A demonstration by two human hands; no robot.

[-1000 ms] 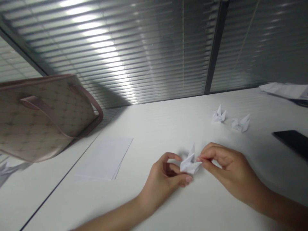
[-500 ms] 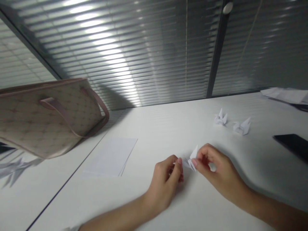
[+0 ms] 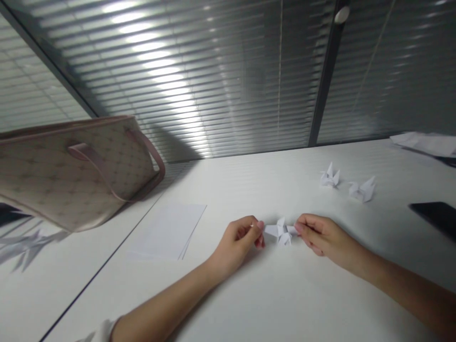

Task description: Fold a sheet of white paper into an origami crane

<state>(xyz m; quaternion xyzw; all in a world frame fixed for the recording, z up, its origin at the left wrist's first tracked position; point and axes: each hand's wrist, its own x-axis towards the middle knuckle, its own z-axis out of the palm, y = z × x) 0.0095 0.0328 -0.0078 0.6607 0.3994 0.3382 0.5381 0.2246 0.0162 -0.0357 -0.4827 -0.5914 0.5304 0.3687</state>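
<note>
A small white folded paper figure is stretched out just above the white table, held between both hands. My left hand pinches its left tip with fingers curled closed. My right hand pinches its right tip the same way. The figure's little points stick up in the middle between the two pinches.
Two finished folded paper figures sit further back on the right. A stack of white sheets lies to the left. A beige patterned handbag stands at far left. A dark phone lies at the right edge; blinds behind.
The hands have drawn apart sideways, pulling the paper figure from a bunched upright shape into a flat stretched one. The view has shifted slightly left.
</note>
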